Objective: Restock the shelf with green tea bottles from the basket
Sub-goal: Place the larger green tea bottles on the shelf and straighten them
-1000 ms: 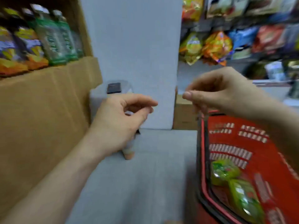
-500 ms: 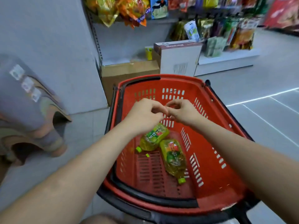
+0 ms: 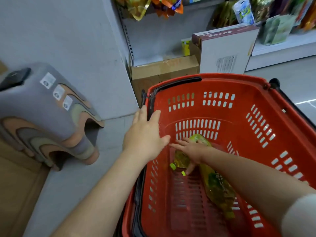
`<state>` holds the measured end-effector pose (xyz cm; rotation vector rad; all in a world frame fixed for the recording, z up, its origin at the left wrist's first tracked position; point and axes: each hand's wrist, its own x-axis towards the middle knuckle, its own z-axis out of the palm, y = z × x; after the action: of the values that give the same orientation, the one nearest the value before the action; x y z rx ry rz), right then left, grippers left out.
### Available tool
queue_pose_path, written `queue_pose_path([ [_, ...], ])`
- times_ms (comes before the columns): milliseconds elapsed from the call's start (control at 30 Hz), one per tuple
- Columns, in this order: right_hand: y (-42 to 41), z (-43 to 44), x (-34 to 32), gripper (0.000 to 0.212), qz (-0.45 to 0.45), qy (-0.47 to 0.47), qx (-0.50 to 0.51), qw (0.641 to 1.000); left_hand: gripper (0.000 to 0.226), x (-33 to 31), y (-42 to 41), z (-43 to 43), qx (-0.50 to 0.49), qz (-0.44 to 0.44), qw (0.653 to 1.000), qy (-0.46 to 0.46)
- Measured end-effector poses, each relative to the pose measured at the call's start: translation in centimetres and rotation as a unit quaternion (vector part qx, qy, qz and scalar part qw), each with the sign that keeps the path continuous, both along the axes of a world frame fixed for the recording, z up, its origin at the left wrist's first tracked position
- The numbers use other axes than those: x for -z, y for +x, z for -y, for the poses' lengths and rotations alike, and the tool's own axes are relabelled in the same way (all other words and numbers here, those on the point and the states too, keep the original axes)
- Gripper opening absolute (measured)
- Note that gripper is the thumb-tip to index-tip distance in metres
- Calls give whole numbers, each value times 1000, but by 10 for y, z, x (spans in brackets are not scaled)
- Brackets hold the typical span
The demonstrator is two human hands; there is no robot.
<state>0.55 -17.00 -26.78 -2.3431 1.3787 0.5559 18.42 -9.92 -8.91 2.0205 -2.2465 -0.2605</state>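
A red basket (image 3: 213, 79) stands on the floor in front of me. Two green tea bottles lie on its bottom. My right hand (image 3: 191, 149) is down inside, laid over the upper green tea bottle (image 3: 182, 159), thumb on one side of its neck and fingers across the other. The second green tea bottle (image 3: 217, 189) lies beside it, partly under my right forearm. My left hand (image 3: 145, 134) hovers over the basket's left rim with fingers spread, holding nothing. The drinks shelf is out of view.
A grey and orange plastic stool (image 3: 44, 120) stands left of the basket, with a dark phone (image 3: 15, 79) on top. Behind the basket are a cardboard box (image 3: 164, 69) and a white box (image 3: 225, 48), with snack shelves (image 3: 282, 43) beyond.
My view swung from the shelf down to the basket. My right hand dropped onto a bottle, while my left hand opened and moved to the basket's left rim.
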Motion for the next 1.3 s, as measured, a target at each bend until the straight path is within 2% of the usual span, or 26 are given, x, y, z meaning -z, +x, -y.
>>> queue_pose_path([
  [167, -12, 24, 23, 142, -80, -2, -30, 996, 56, 6, 1, 6, 8, -21, 999, -44],
  [233, -12, 27, 28, 136, -84, -38, -26, 995, 49, 8, 2, 6, 10, -15, 998, -59],
  [300, -13, 22, 28, 122, -72, -77, -16, 994, 48, 9, -1, 4, 25, 2, 997, -75],
  [400, -22, 14, 17, 109, -18, -100, 46, 994, 48, 9, 2, 3, 46, 21, 994, -97],
  [533, -30, 9, -37, 120, 75, -88, 131, 985, 41, 6, -2, 3, 71, 17, 990, -118],
  [633, -30, 1, -94, 124, 143, -99, 152, 973, 35, 2, -12, 2, 143, 66, 976, -148],
  [700, -33, -13, -130, 121, 213, -97, 188, 954, 43, -6, -17, 0, 120, 24, 985, -122],
  [800, -43, -41, -167, 105, 329, -127, 243, 904, 67, -23, -36, -1, 54, -125, 991, -13],
  [833, -45, -52, -174, 98, 365, -136, 260, 883, 72, -27, -47, -1, 50, -212, 974, 59],
  [867, -45, -61, -178, 91, 396, -147, 276, 863, 76, -30, -59, -3, 45, -327, 936, 124],
  [900, -47, -69, -181, 85, 423, -161, 286, 845, 77, -31, -71, -5, 36, -437, 883, 167],
  [933, -50, -77, -185, 83, 444, -175, 289, 830, 73, -30, -81, -7, 22, -514, 838, 182],
  [967, -55, -84, -190, 81, 460, -171, 284, 824, 65, -29, -89, -9, 9, -552, 817, 168],
  [1033, -76, -98, -199, 76, 479, -117, 258, 831, 59, -24, -100, -10, 1, -571, 815, 103],
  [1067, -88, -104, -202, 72, 499, -52, 256, 826, 63, -22, -104, -9, 8, -582, 809, 81],
  [1133, -110, -112, -202, 72, 563, 83, 267, 778, 74, -19, -112, -7, 32, -611, 786, 84],
  [1167, -119, -113, -197, 76, 590, 109, 278, 750, 74, -17, -117, -7, 47, -626, 773, 97],
  [1233, -123, -110, -188, 79, 619, 109, 310, 713, 61, -13, -125, -7, 70, -651, 746, 125],
  [1267, -121, -107, -188, 80, 625, 80, 329, 704, 54, -13, -128, -2, 74, -666, 729, 143],
  [1300, -120, -100, -191, 78, 626, 38, 347, 697, 51, -12, -131, 5, 77, -690, 697, 177],
])
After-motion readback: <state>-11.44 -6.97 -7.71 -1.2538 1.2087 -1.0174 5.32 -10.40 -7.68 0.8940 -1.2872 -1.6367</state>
